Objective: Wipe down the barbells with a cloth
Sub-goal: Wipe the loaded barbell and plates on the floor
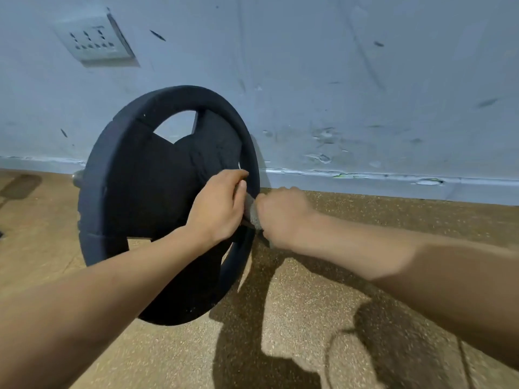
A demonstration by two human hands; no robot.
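A big black weight plate [134, 197] of a barbell stands on edge on the floor, tilted, close to the wall. A short metal bar end [77, 176] pokes out at its left. My left hand [217, 209] reaches over the plate's face and grips its right rim beside a cut-out. My right hand [280, 217] is curled into a fist round a grey cloth [254, 216], held against the plate's right edge. Only a small wad of the cloth shows between my two hands.
A pale blue scuffed wall [337, 94] with a skirting strip runs right behind the plate. A wall socket panel [94, 37] sits at the upper left. Speckled brown flooring [309, 304] stretches right and toward me, with dark shadows on it.
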